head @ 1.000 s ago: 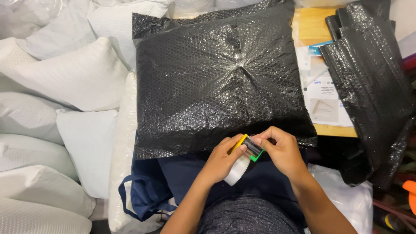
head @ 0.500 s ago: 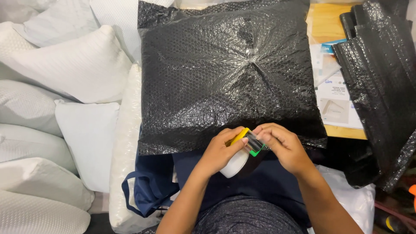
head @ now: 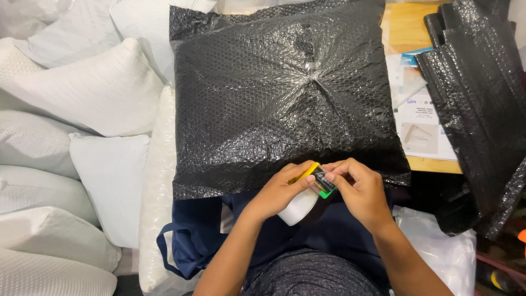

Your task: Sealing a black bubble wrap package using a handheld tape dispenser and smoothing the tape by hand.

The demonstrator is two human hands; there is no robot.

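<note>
Fingers of the right hand [head: 359, 189] pinched the tape end at a yellow-and-green plastic tape dispenser [head: 316, 181], while the left hand [head: 279, 192] clasped its white tape roll [head: 298, 207], against the near edge of a black bubble-wrapped square parcel [head: 279, 93].

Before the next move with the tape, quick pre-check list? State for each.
1. Left hand grips the tape roll: ok.
2. Right hand pinches at the dispenser, the yellow and green part: ok.
3. Free tape end lifted off the roll: cannot tell, fingers cover it.
4. Black bubble-wrap parcel lies flat on the table, within reach: ok.
5. Parcel's near edge closed: cannot tell.
6. Spare black bubble wrap lies apart from the parcel at the right: ok.
</note>
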